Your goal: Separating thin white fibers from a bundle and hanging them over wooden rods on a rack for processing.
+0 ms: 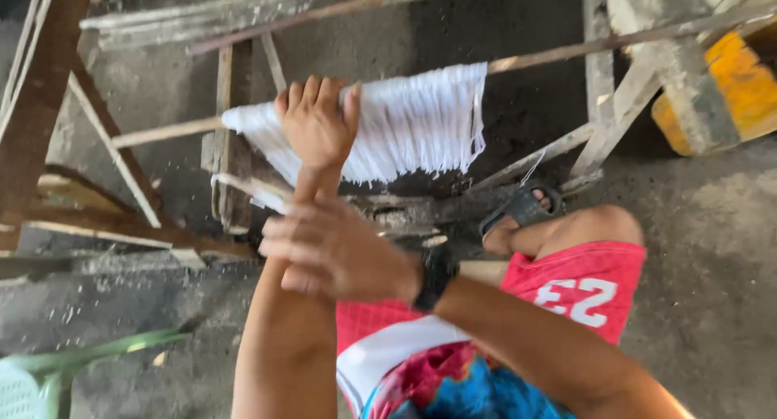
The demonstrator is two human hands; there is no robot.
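A sheet of white strands (pixel 413 123) hangs over a thin wooden rod (pixel 162 132) that runs across a rough wooden frame. My left hand (pixel 316 123) reaches forward and grips the rod at the left part of the strands, fingers curled over the top. My right hand (pixel 332 249), blurred and with a black watch (pixel 435 278) on its wrist, lies across my left forearm just below the wrist with its fingers spread. It holds nothing.
Wooden beams and slats (pixel 121 225) stand at the left and back. A yellow block (pixel 740 83) sits at the upper right. A green plastic chair (pixel 48 370) is at the lower left. My knee in red shorts (pixel 583 281) and a sandalled foot (pixel 522 212) rest on the concrete floor.
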